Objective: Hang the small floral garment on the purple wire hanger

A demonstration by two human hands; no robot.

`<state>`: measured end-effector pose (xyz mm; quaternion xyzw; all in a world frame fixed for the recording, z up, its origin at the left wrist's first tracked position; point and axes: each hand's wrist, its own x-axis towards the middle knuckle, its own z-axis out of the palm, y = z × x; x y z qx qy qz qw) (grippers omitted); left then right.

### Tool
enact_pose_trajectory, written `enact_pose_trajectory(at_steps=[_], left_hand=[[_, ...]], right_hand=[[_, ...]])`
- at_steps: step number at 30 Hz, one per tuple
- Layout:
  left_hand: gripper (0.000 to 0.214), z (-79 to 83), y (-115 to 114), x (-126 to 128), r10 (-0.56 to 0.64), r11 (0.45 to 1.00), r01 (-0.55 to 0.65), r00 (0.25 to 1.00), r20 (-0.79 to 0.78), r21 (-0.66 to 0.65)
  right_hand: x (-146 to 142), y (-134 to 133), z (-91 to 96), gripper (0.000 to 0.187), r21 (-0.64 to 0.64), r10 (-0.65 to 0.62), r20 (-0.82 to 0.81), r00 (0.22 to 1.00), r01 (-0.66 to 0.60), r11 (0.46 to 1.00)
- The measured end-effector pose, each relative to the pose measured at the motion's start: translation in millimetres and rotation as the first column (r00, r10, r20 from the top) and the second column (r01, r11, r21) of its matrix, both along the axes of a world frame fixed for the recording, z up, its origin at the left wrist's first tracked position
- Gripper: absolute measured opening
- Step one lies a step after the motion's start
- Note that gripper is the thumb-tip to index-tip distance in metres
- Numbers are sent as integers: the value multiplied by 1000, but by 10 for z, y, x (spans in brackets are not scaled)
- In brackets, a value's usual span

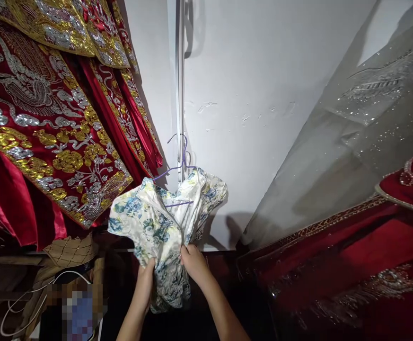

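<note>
Dress (162, 232) with blue flowers, on a purple hanger (183, 163), before a white wall (249, 71), my left hand (145, 282) and right hand (194, 264) pinching its cloth, sparkly red clothes (67, 113) beside.

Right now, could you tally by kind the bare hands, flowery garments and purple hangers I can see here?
Bare hands: 2, the left hand and the right hand
Flowery garment: 1
Purple hanger: 1
Total: 4
</note>
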<state>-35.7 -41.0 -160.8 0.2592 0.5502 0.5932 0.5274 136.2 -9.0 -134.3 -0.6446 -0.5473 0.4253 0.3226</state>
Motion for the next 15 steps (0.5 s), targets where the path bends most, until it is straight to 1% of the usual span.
enact_pose_trajectory(at_steps=[1, 2, 4, 5, 6, 7, 8, 9, 10, 11, 12, 13, 15], left_hand=[[48, 1, 9, -90, 67, 998, -66, 994, -86, 19], [46, 1, 8, -178, 150, 988, -144, 973, -177, 47], [44, -6, -33, -288, 315, 949, -289, 883, -347, 127], [42, -16, -71, -288, 356, 934, -313, 839, -411, 172], [39, -32, -117, -245, 349, 936, -285, 814, -463, 205], [36, -51, -163, -161, 286, 955, -199, 814, -506, 219], [34, -72, -206, -44, 173, 974, -61, 826, -536, 219], [33, -93, -239, 92, 41, 973, 94, 832, -554, 212], [32, -111, -259, 234, -79, 951, 231, 825, -560, 207], [32, -125, -264, 369, -167, 921, 330, 813, -558, 207], [31, -133, -256, 487, -215, 899, 384, 806, -551, 211], [30, -134, -235, 581, -239, 888, 407, 806, -542, 215], [26, -123, -172, 692, -259, 884, 420, 806, -533, 206]], right_hand=[[38, -12, -44, 38, -6, 11, -16, 1000, -11, 1000], [80, -39, -94, 40, -12, 20, -33, 999, -20, 1000], [156, -118, -196, 42, -19, 27, -69, 997, -29, 999], [183, -160, -242, 43, -17, 23, -96, 995, -25, 1000], [200, -199, -280, 44, -11, 14, -129, 992, -16, 1000], [206, -232, -307, 45, -5, 9, -166, 986, -10, 1000], [201, -258, -323, 46, 0, 15, -208, 978, -15, 1000], [187, -276, -328, 48, 3, 31, -251, 968, -31, 1000], [167, -288, -322, 50, 7, 51, -290, 956, -52, 999], [144, -297, -307, 51, 12, 71, -322, 944, -71, 997], [122, -305, -286, 52, 20, 85, -353, 932, -84, 996], [103, -314, -262, 53, 26, 90, -383, 919, -87, 996], [81, -342, -213, 54, 26, 65, -436, 898, -60, 998]])
